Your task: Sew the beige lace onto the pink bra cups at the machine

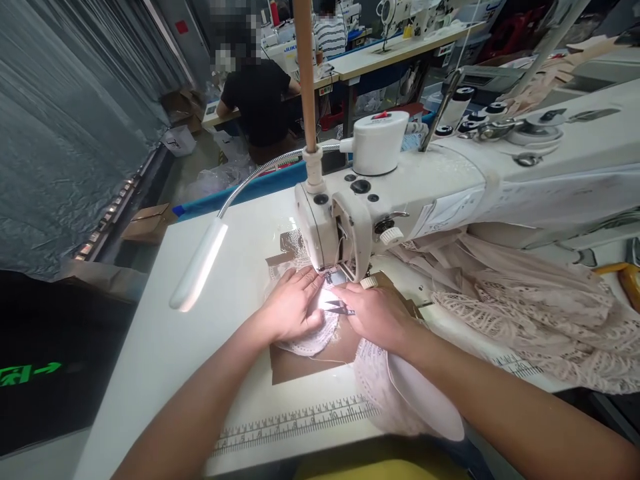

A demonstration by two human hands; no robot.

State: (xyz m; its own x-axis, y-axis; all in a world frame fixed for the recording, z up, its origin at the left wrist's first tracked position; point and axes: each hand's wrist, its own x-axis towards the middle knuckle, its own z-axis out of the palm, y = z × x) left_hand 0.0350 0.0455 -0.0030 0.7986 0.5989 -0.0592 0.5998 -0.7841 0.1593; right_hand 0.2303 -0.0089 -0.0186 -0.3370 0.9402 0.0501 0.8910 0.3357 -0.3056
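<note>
My left hand (293, 305) lies flat, fingers stretched out, on a pale lace-covered cup piece (313, 340) left of the needle. My right hand (375, 310) is closed around small thread snips (340, 307), whose blades point left over the lace. Its thumb and forefinger are at the fabric close to the presser foot (328, 277). From beneath my right wrist a second pale cup (415, 397) hangs over the table's front edge. Above both hands stands the head of a white sewing machine (325, 227); the fabric under the foot is partly hidden by my fingers.
A lit lamp (200, 267) on a bendy neck hangs at the left. Beige lace fabric (540, 300) is heaped on the right. A printed ruler (295, 423) runs along the table's front. Beyond, a person in black (257, 100) sits at another machine.
</note>
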